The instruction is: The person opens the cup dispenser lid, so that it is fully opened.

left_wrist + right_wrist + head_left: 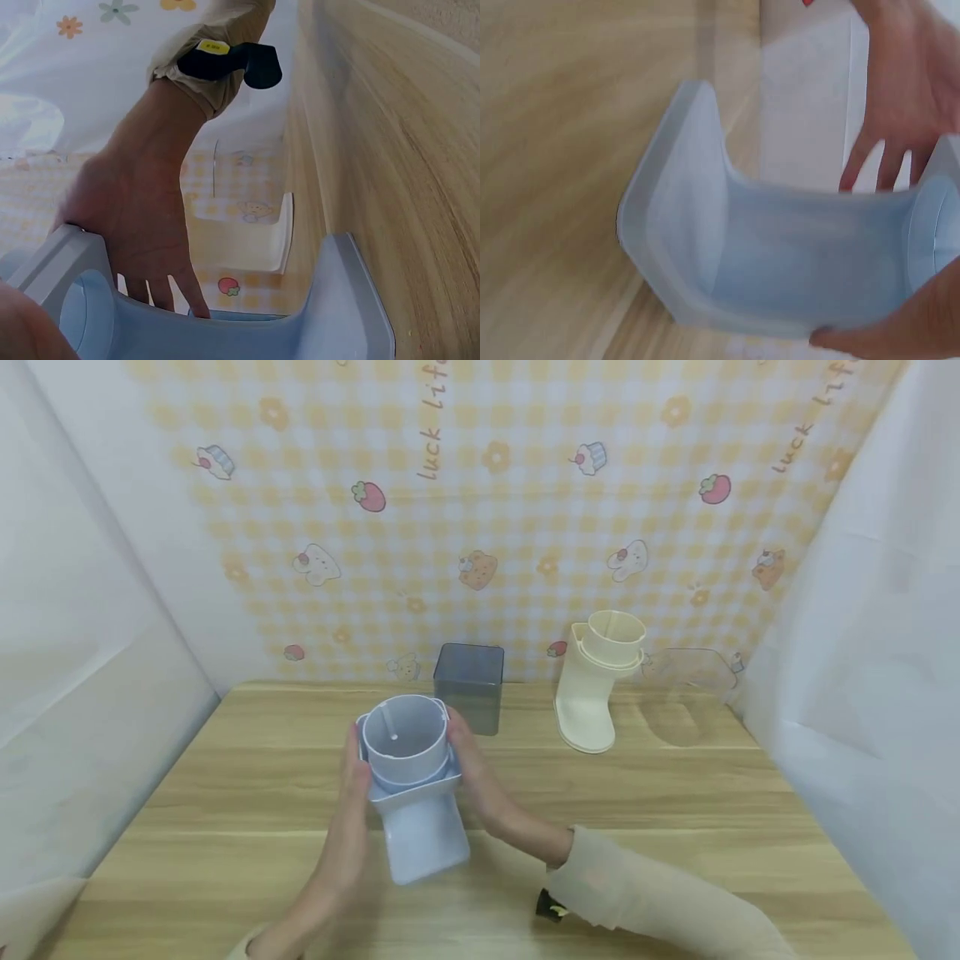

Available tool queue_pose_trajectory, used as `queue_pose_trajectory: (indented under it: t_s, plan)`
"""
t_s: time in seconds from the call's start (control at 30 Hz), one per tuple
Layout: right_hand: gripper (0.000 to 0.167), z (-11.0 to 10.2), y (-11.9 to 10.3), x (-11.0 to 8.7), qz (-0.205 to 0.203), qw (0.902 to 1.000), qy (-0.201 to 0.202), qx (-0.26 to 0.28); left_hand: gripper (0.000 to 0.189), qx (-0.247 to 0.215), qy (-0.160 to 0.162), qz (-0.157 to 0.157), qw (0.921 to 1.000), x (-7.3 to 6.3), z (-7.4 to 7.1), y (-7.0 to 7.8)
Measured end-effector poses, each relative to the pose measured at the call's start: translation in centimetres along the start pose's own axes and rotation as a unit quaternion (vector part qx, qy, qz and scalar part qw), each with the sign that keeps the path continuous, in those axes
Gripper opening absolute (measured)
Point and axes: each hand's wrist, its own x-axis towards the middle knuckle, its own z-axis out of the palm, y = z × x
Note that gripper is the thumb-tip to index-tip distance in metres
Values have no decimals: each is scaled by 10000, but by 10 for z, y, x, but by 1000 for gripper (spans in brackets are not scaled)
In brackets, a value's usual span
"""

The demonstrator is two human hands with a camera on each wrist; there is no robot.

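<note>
Both hands hold a light blue plastic stand [426, 837] in the middle of the wooden table. A round cup [407, 745] of the same colour sits in the stand's upper ring, tilted toward the camera. My left hand [351, 814] grips the left side of the upper part. On the opposite side, my right hand [472, 772] grips it, its fingers reaching behind the stand's back [217, 337] in the left wrist view. The right wrist view shows the curved stand's flat foot [686, 202] close to the tabletop.
Behind the hands stands a dark translucent square box [468, 689]. To its right are a cream stand with a cup [588, 697] and a clear plastic stand [678, 702]. A small black object [550, 906] lies near the right sleeve. White sheeting [855, 635] hangs at both sides.
</note>
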Motion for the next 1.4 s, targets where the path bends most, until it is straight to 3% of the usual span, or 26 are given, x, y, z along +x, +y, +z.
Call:
queue_pose_trajectory:
  t_s: [0.13,0.37,0.53,0.73,0.83,1.03,1.17,1.4]
  plan:
    - [63,14,-2,1,-24,9996,288,-46,59,-228,123,-3,9997,9,-3,-3]
    - [57,26,-3,9,-286,9985,435,-151,62,-630,311,-79,9975,21,-9,-3]
    - [58,33,-8,23,-281,9981,526,-151,61,-628,488,119,9968,36,-18,1]
    - [56,46,-12,59,-554,9945,794,-395,56,-549,891,881,9906,66,-37,-2]
    - [60,55,-12,80,-433,9917,1047,-610,58,-575,916,1047,9886,84,-50,-8]
    - [58,69,-9,118,-339,9886,1218,-822,64,-756,969,860,9887,122,-77,-18]
    - [63,74,-5,143,-241,9861,1378,-896,62,-764,927,913,9886,144,-90,-24]
    - [76,90,4,182,140,9782,1865,-897,68,-713,971,690,9903,171,-112,-36]
